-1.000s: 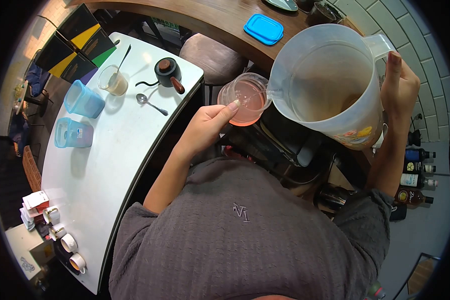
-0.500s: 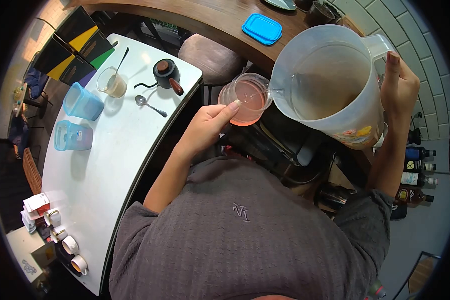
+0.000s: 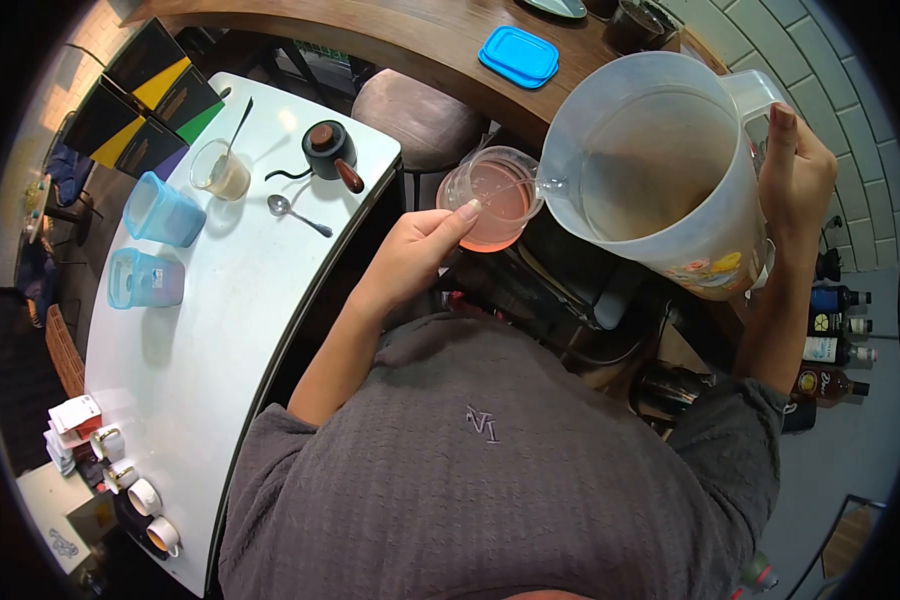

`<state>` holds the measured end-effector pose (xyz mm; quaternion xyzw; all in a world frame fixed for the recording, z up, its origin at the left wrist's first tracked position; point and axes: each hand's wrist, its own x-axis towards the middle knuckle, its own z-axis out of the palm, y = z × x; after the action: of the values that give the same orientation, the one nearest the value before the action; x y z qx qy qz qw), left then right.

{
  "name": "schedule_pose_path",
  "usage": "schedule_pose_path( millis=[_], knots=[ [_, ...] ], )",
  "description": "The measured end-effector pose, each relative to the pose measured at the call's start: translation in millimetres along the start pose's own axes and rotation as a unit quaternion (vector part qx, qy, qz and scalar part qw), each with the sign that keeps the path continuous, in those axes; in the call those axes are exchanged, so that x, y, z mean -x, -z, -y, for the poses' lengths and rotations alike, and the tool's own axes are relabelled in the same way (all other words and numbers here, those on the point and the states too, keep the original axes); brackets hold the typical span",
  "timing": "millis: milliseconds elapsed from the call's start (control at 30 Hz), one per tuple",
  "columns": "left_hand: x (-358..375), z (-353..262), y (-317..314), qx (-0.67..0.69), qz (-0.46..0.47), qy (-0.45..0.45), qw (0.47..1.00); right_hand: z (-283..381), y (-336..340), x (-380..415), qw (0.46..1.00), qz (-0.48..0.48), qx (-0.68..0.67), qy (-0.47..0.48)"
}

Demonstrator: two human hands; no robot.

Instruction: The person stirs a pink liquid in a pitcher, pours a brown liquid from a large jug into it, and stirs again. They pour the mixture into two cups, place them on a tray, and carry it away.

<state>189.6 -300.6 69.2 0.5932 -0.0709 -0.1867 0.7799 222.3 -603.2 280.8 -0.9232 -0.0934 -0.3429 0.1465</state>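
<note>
My right hand (image 3: 798, 165) is wrapped around the handle of a large translucent plastic pitcher (image 3: 660, 225) with a flower print low on its side. The pitcher leans left, and a thin stream of clear liquid runs from its spout (image 3: 552, 185). Beneath that spout, my left hand (image 3: 420, 245) holds a clear plastic cup (image 3: 500, 175) with pink showing through and around its base. My left thumb lies over the cup's near rim; the other left fingers are hidden under the cup.
On the white table (image 3: 230, 330) at left stand a black kettle (image 3: 325, 150), a spoon (image 3: 300, 215), a glass (image 3: 220, 172), blue containers (image 3: 165, 210) and several white mugs (image 3: 144, 497). A blue lid (image 3: 520, 57) lies on the wooden counter (image 3: 410, 30). Bottles (image 3: 835, 350) stand at right.
The table and counter have shifted slightly in view. Both hands keep their hold on the pitcher and the cup, and liquid runs from the spout in both frames.
</note>
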Motion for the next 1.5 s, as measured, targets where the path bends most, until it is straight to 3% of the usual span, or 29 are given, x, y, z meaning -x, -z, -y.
schedule_pose_path(
  millis=[633, 733, 1333, 1500],
  knots=[
    [-3.5, 0.2, -1.4, -0.005, 0.011, 0.005, 1.0, 6.2, -0.4, 9.9, 0.999, -0.031, 0.006, 0.018],
    [-2.9, -3.4, -0.5, -0.011, 0.02, 0.04, 0.999, 6.6, 1.0, 11.2, 0.999, -0.029, 0.014, 0.015],
    [-8.9, 5.1, -3.0, 0.03, 0.049, 0.045, 0.997, 0.0, 12.1, 22.1, 0.999, 0.01, 0.041, -0.018],
    [-8.8, 2.4, -5.1, 0.043, 0.059, 0.048, 0.996, -2.0, 6.3, 31.2, 0.998, -0.057, 0.029, -0.018]
  ],
)
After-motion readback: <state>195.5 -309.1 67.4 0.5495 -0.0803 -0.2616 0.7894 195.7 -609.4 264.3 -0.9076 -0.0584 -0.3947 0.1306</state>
